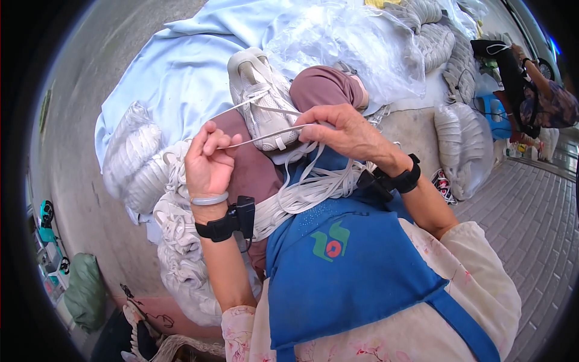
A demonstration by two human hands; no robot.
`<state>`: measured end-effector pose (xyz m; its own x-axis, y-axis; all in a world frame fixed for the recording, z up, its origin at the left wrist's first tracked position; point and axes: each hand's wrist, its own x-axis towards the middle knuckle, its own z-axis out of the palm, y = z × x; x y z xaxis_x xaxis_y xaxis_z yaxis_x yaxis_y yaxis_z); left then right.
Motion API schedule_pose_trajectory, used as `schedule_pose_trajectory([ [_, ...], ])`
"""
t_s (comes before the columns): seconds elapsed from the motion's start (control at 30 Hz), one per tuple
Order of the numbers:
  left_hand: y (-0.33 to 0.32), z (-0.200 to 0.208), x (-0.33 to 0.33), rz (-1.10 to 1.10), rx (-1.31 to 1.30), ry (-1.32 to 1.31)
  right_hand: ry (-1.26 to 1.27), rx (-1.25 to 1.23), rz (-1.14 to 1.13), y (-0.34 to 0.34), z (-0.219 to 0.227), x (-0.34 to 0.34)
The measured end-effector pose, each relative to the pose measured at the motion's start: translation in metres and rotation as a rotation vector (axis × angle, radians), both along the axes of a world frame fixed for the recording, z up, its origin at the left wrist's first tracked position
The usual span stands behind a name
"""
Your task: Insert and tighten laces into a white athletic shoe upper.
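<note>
A pale grey-white sneaker (246, 71) rests against my thigh, its toe pointing toward me. A flat white shoelace (268, 134) is stretched between my hands, in front of the shoe. My left hand (210, 158) is curled closed on one part of it, left of the sneaker. Another stretch of lace runs from the shoe's eyelets to those fingers. To the right of the shoe, my right hand (347, 133) pinches the lace between thumb and forefinger. A loose bundle of white laces (307, 190) lies across my lap, over a blue apron (356, 265).
Light blue cloth (175, 72) and clear plastic sheeting (344, 45) spread beyond the shoe. Bagged stacks of pale shoes (461, 142) stand at right, with more white shoes (181, 235) at left. Another person (552, 99) is at the far right, near a blue stool (496, 114).
</note>
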<state>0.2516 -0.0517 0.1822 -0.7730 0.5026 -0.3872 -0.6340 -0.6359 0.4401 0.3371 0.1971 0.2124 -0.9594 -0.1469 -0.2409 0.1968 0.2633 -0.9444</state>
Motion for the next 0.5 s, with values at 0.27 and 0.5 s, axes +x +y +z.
schedule_pose_trajectory([
  [0.27, -0.127, 0.021, -0.003, 0.337, 0.217, 0.159, -0.248, -0.368, -0.416, 0.053, -0.012, 0.008],
  [0.5, -0.334, 0.041, 0.048, 0.771, -0.039, 0.307, -0.314, -0.091, -0.264, 0.071, -0.007, 0.007],
])
